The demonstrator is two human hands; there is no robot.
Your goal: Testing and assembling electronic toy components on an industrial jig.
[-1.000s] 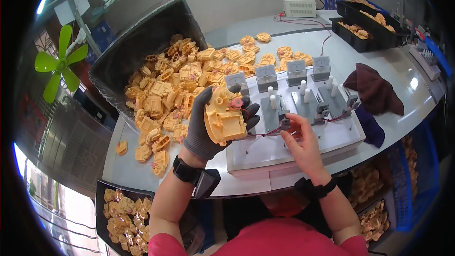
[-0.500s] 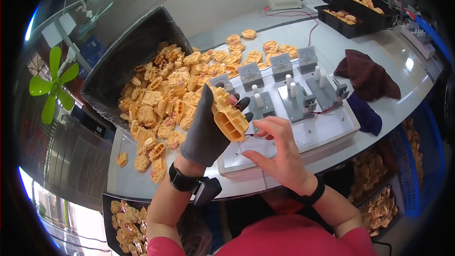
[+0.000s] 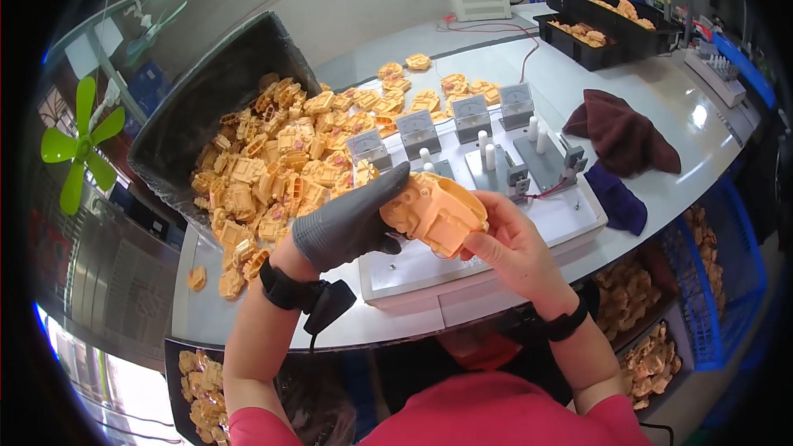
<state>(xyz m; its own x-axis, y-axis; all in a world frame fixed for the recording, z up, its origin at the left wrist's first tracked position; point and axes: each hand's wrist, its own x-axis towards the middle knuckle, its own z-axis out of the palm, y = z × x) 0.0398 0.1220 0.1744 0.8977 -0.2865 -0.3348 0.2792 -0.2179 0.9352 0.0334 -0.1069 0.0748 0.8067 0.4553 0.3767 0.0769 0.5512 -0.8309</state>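
Observation:
An orange-yellow molded plastic housing (image 3: pixel 442 216) is held between my two hands above the near edge of a white test board. My left hand (image 3: pixel 351 221), in a dark grey glove, grips its left end, the thumb lying along the top. The bare fingers and thumb of my right hand (image 3: pixel 512 248) pinch its right end. A smooth, closed face of the housing shows, with a small screw-like spot near the top; its other side is hidden. Beyond it the white test board (image 3: pixel 413 281) carries several analog meters (image 3: pixel 471 118), white pegs (image 3: pixel 491 157) and grey plates.
A tipped black bin (image 3: pixel 223 66) spills a heap of similar housings (image 3: pixel 289 149) on the left. A brown cloth (image 3: pixel 624 132) and a purple cloth (image 3: pixel 615 198) lie right of the board. Black trays (image 3: pixel 607 54) and a pale box-shaped device (image 3: pixel 481 3) stand at the back.
My right hand has moved from beside the housing's wires to grip its right end. The housing has turned from showing its open compartments to its smooth face. The view has shifted slightly.

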